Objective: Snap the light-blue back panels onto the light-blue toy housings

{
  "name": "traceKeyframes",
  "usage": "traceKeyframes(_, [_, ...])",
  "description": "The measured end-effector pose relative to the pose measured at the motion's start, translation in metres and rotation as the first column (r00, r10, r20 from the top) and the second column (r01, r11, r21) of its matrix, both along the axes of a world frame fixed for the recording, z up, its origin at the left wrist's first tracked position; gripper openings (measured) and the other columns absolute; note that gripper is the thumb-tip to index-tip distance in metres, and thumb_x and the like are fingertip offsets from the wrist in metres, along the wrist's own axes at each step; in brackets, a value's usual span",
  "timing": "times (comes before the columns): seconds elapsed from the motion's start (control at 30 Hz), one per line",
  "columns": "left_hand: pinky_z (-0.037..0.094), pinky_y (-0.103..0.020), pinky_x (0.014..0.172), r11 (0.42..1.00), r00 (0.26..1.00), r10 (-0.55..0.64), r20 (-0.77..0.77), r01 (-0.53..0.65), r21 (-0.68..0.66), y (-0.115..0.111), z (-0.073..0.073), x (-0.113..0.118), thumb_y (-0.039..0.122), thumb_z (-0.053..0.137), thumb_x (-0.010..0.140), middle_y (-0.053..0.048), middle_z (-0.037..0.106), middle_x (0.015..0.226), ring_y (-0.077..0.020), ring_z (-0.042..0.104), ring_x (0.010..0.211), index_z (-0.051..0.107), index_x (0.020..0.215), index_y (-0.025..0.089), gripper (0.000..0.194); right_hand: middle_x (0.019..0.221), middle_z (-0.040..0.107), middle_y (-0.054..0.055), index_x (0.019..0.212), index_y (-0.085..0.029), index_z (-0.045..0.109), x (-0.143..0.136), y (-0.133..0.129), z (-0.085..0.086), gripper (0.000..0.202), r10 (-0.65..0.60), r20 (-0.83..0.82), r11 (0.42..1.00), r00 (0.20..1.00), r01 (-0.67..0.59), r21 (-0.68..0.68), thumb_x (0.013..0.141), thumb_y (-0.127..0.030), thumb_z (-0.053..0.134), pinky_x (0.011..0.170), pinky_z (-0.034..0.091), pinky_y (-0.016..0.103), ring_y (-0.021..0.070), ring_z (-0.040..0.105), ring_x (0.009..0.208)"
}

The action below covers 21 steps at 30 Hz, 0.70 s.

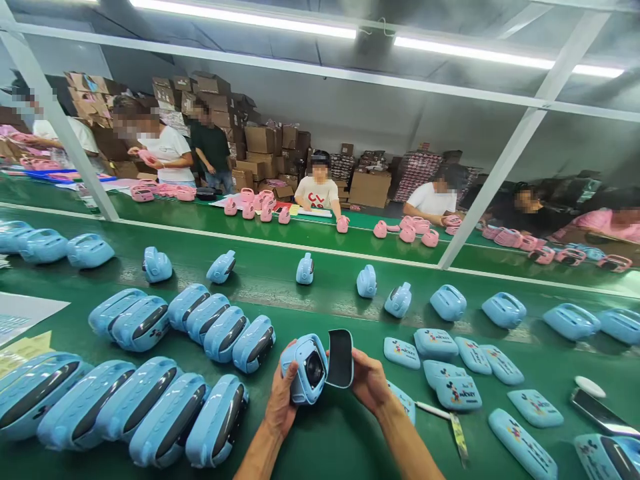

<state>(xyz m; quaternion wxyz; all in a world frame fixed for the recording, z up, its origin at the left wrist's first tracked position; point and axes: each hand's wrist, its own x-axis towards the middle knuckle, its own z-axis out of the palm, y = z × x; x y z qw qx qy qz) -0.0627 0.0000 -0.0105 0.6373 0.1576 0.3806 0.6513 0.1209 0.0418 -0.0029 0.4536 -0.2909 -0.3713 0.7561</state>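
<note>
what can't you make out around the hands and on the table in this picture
Head view: outer face of the black-lined panel by the right hand, turned away from the camera.
Head view: most fingers of the left hand, behind the blue casing.
Head view: rest of the lower-right blue unit, cut off by the picture's edge.
Head view: text on the white sheet, too small and blurred.

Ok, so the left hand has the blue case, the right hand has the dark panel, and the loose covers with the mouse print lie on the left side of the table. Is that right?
Not quite: the loose covers lie on the right side of the table, as the head view shows. The left hand does have the blue case, and the right hand the dark panel.
</note>
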Motion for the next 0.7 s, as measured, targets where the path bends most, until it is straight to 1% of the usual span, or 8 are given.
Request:
traceKeyframes(0.1, [0.049, -0.046, 0.106, 1.000, 0.996, 0.022, -0.085, -0.023, -0.010, -0.004, 0.009, -0.001, 0.046, 0.094, 0.055, -0.013, 0.071, 0.127, -0.0378, 0.063, 0.121, 0.055, 0.139, 0.024, 0.096, 0.108, 0.075, 0.010, 0.115, -0.020, 0.073, -0.011, -0.003, 0.005, 0.052, -0.091, 0.229, 0.971, 0.969, 0.034, 0.238, 0.074, -0.051, 0.078, 0.096, 0.052, 0.047, 0.0306, 0.069, 0.103])
traceKeyframes(0.2, [0.051, -0.042, 0.102, 0.999, 0.987, 0.038, -0.156, -0.040, -0.011, -0.007, 0.012, 0.001, 0.043, 0.095, 0.054, -0.012, 0.070, 0.127, -0.0366, 0.064, 0.119, 0.056, 0.136, 0.023, 0.092, 0.109, 0.072, 0.008, 0.123, -0.023, 0.070, -0.021, -0.010, 0.010, 0.057, -0.266, 0.478, 0.885, 0.837, 0.014, 0.466, 0.071, -0.042, 0.082, 0.090, 0.054, 0.042, 0.0276, 0.068, 0.099])
traceKeyframes(0.3, [0.054, -0.040, 0.096, 1.000, 0.982, 0.030, -0.185, -0.031, -0.003, -0.008, 0.010, 0.004, 0.044, 0.094, 0.054, -0.013, 0.071, 0.123, -0.0358, 0.066, 0.114, 0.058, 0.131, 0.021, 0.088, 0.106, 0.069, 0.007, 0.124, -0.024, 0.070, -0.031, -0.018, 0.014, 0.057, -0.424, 0.585, 0.804, 0.691, -0.009, 0.594, 0.069, -0.035, 0.083, 0.084, 0.056, 0.038, 0.0247, 0.067, 0.093])
traceKeyframes(0.37, [0.055, -0.039, 0.093, 1.000, 0.983, 0.022, -0.181, -0.022, 0.003, -0.008, 0.009, 0.004, 0.043, 0.095, 0.053, -0.012, 0.071, 0.119, -0.0347, 0.067, 0.110, 0.057, 0.131, 0.020, 0.089, 0.105, 0.068, 0.006, 0.124, -0.024, 0.069, -0.035, -0.022, 0.015, 0.057, -0.475, 0.608, 0.775, 0.637, -0.025, 0.631, 0.069, -0.033, 0.083, 0.081, 0.057, 0.036, 0.0236, 0.066, 0.091])
traceKeyframes(0.47, [0.056, -0.038, 0.089, 1.000, 0.985, 0.005, -0.175, -0.001, 0.022, -0.008, 0.009, 0.004, 0.038, 0.095, 0.055, -0.011, 0.072, 0.116, -0.0319, 0.069, 0.105, 0.056, 0.132, 0.021, 0.088, 0.104, 0.067, 0.007, 0.124, -0.022, 0.068, -0.037, -0.026, 0.015, 0.056, -0.493, 0.634, 0.763, 0.596, -0.054, 0.644, 0.071, -0.034, 0.082, 0.081, 0.058, 0.037, 0.0236, 0.066, 0.089])
traceKeyframes(0.53, [0.056, -0.038, 0.089, 1.000, 0.984, -0.007, -0.178, 0.009, 0.014, -0.009, 0.010, 0.004, 0.035, 0.093, 0.057, -0.010, 0.072, 0.115, -0.0299, 0.070, 0.101, 0.056, 0.132, 0.021, 0.085, 0.108, 0.066, 0.009, 0.126, -0.021, 0.066, -0.035, -0.028, 0.014, 0.058, -0.493, 0.651, 0.761, 0.577, -0.077, 0.645, 0.073, -0.037, 0.081, 0.085, 0.058, 0.039, 0.0253, 0.066, 0.093])
traceKeyframes(0.6, [0.057, -0.038, 0.088, 1.000, 0.987, -0.020, -0.161, 0.017, -0.018, -0.009, 0.011, 0.003, 0.035, 0.093, 0.058, -0.010, 0.073, 0.113, -0.0296, 0.070, 0.100, 0.056, 0.132, 0.022, 0.083, 0.121, 0.064, 0.013, 0.132, -0.020, 0.062, -0.031, -0.028, 0.012, 0.068, -0.487, 0.651, 0.743, 0.582, -0.116, 0.659, 0.070, -0.039, 0.083, 0.097, 0.055, 0.044, 0.0297, 0.064, 0.109])
traceKeyframes(0.7, [0.057, -0.040, 0.087, 0.997, 0.995, -0.052, -0.083, 0.048, -0.056, -0.009, 0.012, 0.002, 0.039, 0.091, 0.061, -0.009, 0.073, 0.115, -0.0314, 0.070, 0.103, 0.056, 0.131, 0.024, 0.080, 0.153, 0.044, 0.016, 0.148, -0.023, 0.047, -0.024, -0.025, 0.008, 0.091, -0.410, 0.637, 0.685, 0.652, -0.241, 0.687, 0.067, -0.040, 0.085, 0.115, 0.039, 0.051, 0.0358, 0.044, 0.140])
